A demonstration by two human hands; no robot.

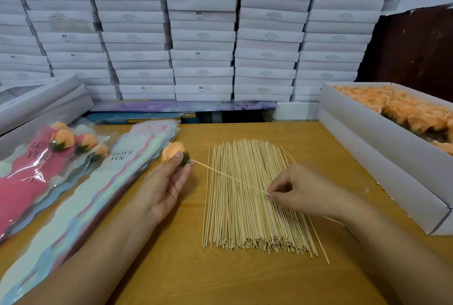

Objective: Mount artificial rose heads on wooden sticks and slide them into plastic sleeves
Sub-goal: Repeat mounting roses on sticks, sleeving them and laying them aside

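Rose head (173,152): pinched in left hand (163,185) just above the table (191,280), green base turned toward the stick (230,178). Stick held near its rear end by right hand (296,193), fingertips closed on it, tip touching the base. Best kept in line with the flower's axis, pushed straight and gently, flower squeezed lightly to spare petals. Then into a sleeve from the empty sleeve stack (103,187). Counted: one rose in hand, one stick in hand, about four finished roses in filled sleeves (49,157), overlap blurs that. Loose sticks (252,197) and boxed rose heads (402,111): too many to count.
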